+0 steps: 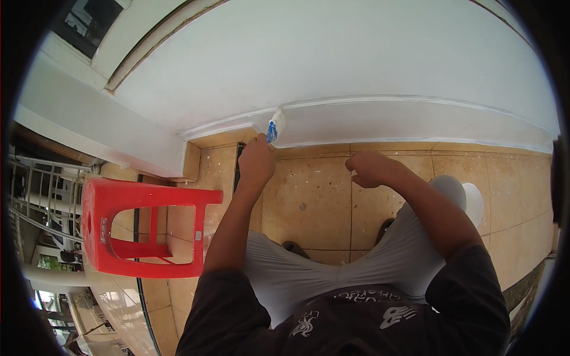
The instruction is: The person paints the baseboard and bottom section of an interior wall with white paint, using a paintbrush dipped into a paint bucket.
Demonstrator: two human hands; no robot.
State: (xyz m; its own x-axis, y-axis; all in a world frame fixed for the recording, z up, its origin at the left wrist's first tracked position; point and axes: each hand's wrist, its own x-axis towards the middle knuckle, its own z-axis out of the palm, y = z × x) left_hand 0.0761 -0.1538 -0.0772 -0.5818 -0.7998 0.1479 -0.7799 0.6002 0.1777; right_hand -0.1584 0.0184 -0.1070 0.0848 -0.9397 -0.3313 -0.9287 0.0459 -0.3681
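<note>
Closed round the handle of a paint brush (274,128), my left hand (257,159) is low against the white wall (332,65). The brush has a blue part near my fingers and whitish bristles, which touch the raised white ledge along the wall's foot. My right hand (369,169) hangs over the tiled floor (309,202), a little out from the wall. Its fingers are curled, with a small gap between thumb and forefinger, and nothing shows in them.
A red plastic stool (148,228) lies at the left. Behind it is a metal rack (50,196). A round white object (473,203) is partly hidden behind my right knee. Tan tile skirting (415,146) runs along the wall. My sandaled feet are below me.
</note>
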